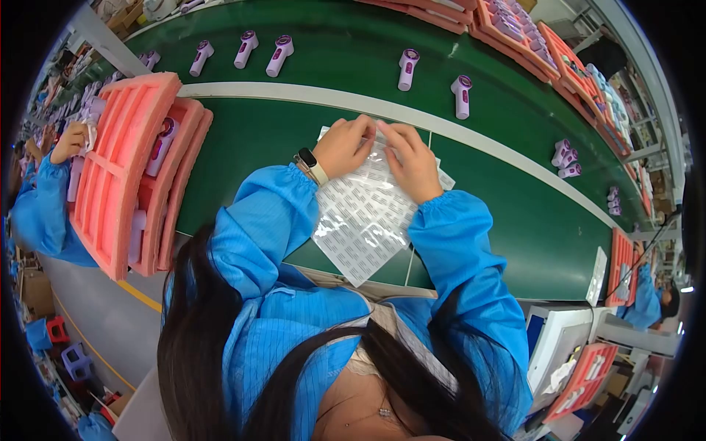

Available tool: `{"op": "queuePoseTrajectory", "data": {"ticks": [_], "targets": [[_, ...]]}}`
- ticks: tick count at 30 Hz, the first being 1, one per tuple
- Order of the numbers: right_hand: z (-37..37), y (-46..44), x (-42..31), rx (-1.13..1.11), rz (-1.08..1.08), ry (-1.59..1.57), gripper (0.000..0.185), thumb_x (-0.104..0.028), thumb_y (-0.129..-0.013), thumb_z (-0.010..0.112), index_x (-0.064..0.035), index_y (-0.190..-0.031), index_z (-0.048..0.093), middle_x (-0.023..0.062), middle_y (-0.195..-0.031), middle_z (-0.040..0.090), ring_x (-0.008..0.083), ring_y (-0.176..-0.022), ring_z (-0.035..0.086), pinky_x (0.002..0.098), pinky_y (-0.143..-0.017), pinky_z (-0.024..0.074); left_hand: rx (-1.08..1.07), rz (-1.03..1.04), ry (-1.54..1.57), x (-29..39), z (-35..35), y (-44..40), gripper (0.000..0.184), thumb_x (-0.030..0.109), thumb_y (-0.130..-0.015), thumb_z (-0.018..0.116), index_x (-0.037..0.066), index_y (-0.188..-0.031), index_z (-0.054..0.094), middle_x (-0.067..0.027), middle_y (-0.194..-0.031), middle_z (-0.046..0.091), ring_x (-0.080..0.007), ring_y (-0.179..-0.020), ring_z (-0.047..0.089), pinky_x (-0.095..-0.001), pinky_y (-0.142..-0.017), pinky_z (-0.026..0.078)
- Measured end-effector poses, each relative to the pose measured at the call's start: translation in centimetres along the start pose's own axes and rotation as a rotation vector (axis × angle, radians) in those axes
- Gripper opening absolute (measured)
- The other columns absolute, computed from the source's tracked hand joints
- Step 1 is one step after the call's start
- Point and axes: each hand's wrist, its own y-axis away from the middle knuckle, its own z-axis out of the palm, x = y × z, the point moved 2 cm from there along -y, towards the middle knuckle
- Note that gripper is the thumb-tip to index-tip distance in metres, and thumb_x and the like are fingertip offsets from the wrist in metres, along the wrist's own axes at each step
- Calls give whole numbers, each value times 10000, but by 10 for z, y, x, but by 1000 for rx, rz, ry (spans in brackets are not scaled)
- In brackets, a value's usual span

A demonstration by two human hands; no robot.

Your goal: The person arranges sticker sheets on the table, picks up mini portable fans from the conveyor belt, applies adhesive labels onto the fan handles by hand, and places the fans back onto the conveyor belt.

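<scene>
A clear plastic bag (365, 213) with sheets of small printed labels lies on the green table in front of me. My left hand (347, 145), with a watch (312, 165) on its wrist, is closed at the bag's far edge, thumb and fingers pinched together. Close beside it, my right hand (412, 160) pinches the same edge with bent fingers. The fingertips of both hands nearly meet, and part of the bag's edge is hidden under them. More label sheet (446, 176) sticks out past my right hand.
Beyond a pale rail (294, 92), several purple handheld devices (280, 56) stand along a green conveyor (338, 44). Pink foam trays (118, 169) are stacked at left, with a co-worker's hand (70, 142) by them. More foam trays (515, 37) line the far side.
</scene>
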Motion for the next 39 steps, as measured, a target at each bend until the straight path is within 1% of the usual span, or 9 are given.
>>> {"op": "queuePoseTrajectory", "data": {"ticks": [6, 9, 13, 17, 20, 24, 31, 34, 39], "targets": [[-9, 12, -1, -61, -136, 53, 594, 80, -752, 639, -190, -1277, 573, 90, -1151, 577, 243, -851, 646, 341, -716, 547, 164, 119, -198, 1, -7, -2, 174, 108, -818, 612, 56, -974, 558, -125, -975, 635, -301, -989, 590, -425, -910, 405], [-30, 5, 18, 272, -74, -12, 618, 53, -762, 671, -192, -1315, 542, 116, -1255, 546, 264, -932, 638, 329, -763, 548, 330, 185, -348, -7, -36, -12, 201, 154, -800, 644, 83, -985, 607, -160, -1144, 596, -326, -1135, 523, -468, -986, 375], [-70, -2, 84, 366, 157, 296, 770, -1, -758, 706, -123, -1439, 369, 184, -1490, 273, 385, -1275, 447, 379, -985, 457, 414, -216, -638, -91, -87, -40, 285, 377, -791, 681, 210, -1021, 678, -206, -1327, 479, -388, -1229, 449, -503, -1003, 361], [-80, -16, 132, 414, 316, 266, 896, 17, -736, 698, -168, -1495, 258, 204, -1508, 197, 426, -1317, 361, 396, -1022, 422, 145, -611, -643, -175, -105, -64, 429, 549, -762, 647, 283, -1096, 686, -142, -1299, 513, -380, -1183, 476, -541, -978, 376], [-72, -28, 151, 450, 357, 184, 928, 80, -723, 619, -206, -1512, 223, 222, -1487, 220, 442, -1303, 359, 396, -1030, 405, 95, -556, -630, -196, -98, -91, 458, 515, -769, 634, 204, -1099, 698, -145, -1158, 603, -376, -1101, 529, -454, -944, 443], [-51, -48, 149, 483, 376, 130, 900, 115, -717, 535, -202, -1508, 245, 231, -1463, 245, 445, -1297, 364, 397, -1019, 411, 35, -256, -477, -151, -54, -132, 401, 459, -767, 634, 141, -991, 729, -166, -935, 687, -357, -921, 634, -435, -877, 493], [-21, -66, 140, 503, 333, -204, 874, 109, -775, 525, -192, -1524, 190, 179, -1453, 264, 353, -1280, 406, 321, -837, 514, -208, -218, -113, -73, 45, -189, 459, 422, -787, 687, 113, -1126, 671, -159, -1116, 635, -343, -990, 619, -401, -862, 491], [-44, -53, 152, 634, 376, -123, 856, 95, -776, 516, -184, -1520, 198, 187, -1459, 267, 341, -1230, 456, 332, -826, 530, 65, -31, -516, -22, 33, -171, 477, 466, -794, 676, 160, -1159, 645, -131, -1233, 556, -335, -1104, 545, -469, -888, 461], [-55, -47, 165, 839, 503, -78, 834, 54, -769, 514, -139, -1517, 198, 187, -1345, 375, 310, -1133, 519, 330, -785, 523, -302, -210, -600, 22, 44, -179, 633, 683, -759, 582, 220, -1187, 635, -168, -1302, 496, -414, -1167, 480, -573, -925, 412]]}}
